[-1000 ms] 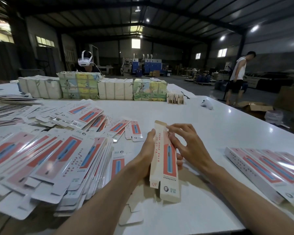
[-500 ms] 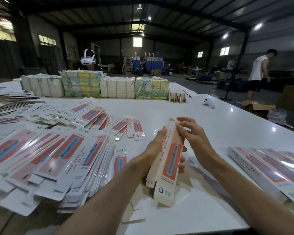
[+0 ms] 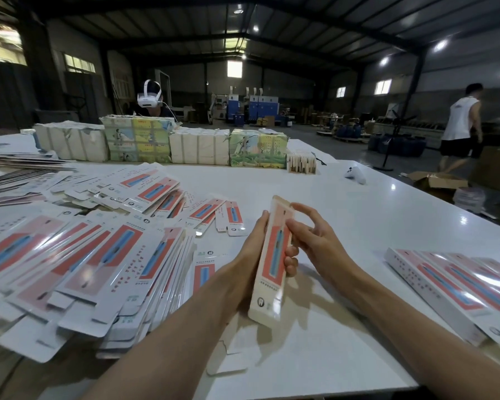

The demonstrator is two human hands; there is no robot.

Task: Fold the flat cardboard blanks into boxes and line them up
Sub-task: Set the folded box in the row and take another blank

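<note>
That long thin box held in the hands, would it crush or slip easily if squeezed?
Probably light: the left hand grips the box while the right hand only touches its edge. Likely crushable, being thin folded card like the flat blanks nearby. Its glossy face catches glare, so it may slip.

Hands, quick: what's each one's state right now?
Left hand: closed around the folded box.
Right hand: open, thumb touching the box's edge.

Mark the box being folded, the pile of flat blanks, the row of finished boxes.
box being folded point(image 3: 274, 267): head view, red front panel.
pile of flat blanks point(image 3: 81, 255): head view, a top blank's printed panel.
row of finished boxes point(image 3: 456, 293): head view, a box's red top face.
</note>
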